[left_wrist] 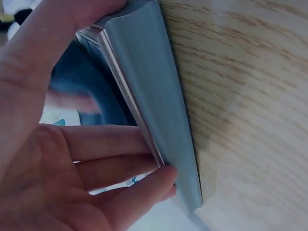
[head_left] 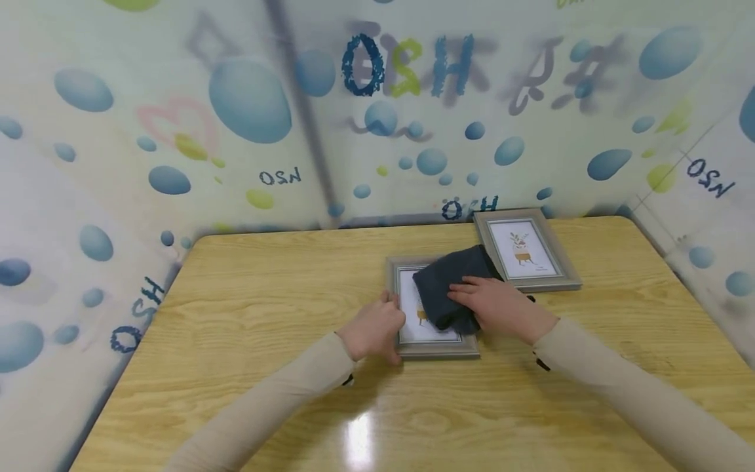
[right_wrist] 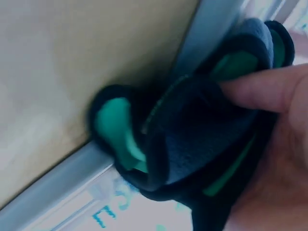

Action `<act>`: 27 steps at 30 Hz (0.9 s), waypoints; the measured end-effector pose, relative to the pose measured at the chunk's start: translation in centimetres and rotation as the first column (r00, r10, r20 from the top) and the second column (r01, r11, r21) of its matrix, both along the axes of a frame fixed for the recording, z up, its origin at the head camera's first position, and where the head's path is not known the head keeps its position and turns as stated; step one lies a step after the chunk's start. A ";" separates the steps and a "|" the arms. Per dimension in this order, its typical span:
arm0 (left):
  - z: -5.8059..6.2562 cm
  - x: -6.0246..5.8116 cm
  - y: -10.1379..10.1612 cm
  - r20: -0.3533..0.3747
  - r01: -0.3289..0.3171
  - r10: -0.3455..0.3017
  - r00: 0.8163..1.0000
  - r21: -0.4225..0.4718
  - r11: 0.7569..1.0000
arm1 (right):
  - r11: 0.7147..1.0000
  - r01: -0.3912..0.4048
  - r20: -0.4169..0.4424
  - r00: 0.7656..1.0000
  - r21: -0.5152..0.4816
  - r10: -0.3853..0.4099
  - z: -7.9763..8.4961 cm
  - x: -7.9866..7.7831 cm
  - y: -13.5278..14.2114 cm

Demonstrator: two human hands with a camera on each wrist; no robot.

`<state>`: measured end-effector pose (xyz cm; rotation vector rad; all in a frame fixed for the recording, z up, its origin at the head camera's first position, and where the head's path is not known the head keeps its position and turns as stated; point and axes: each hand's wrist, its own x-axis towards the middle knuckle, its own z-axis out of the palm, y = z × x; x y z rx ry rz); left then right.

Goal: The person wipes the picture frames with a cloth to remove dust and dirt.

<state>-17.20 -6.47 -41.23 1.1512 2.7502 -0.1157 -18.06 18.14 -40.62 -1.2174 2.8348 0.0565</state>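
A grey picture frame (head_left: 436,351) with a white print lies face up on the table. My left hand (head_left: 373,328) grips its left side, with the thumb near the lower corner and the fingers along the edge; the left wrist view shows them on the grey moulding (left_wrist: 149,86). Over the frame's right part, my right hand (head_left: 501,307) holds a folded dark cloth (head_left: 442,288) against the surface. Up close in the right wrist view, the bunched cloth (right_wrist: 202,130) shows green patches between its folds, and the thumb presses on it. Much of the print is hidden by the cloth.
A second, similar picture frame (head_left: 564,262) with a plant print lies at the back right, close beside the cloth. The wood-grain table (head_left: 271,288) meets a patterned wall covering (head_left: 330,151) at its back edge.
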 end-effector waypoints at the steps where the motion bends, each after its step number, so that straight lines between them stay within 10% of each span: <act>1: 0.0 0.1 0.0 -0.007 0.001 -0.001 1.000 0.003 1.000 | 1.000 -0.023 0.011 1.000 -0.003 0.023 0.1 1.0 0.1; 10: 0.0 0.0 -0.5 -0.035 0.034 -0.034 0.999 0.020 0.999 | 0.987 -0.066 0.072 0.994 -0.149 0.078 0.5 5.1 1.2; 27: -0.3 -0.6 -0.2 0.032 0.023 -0.023 0.999 0.002 1.000 | 0.821 0.371 0.381 0.901 -0.435 -0.206 -0.4 4.0 0.8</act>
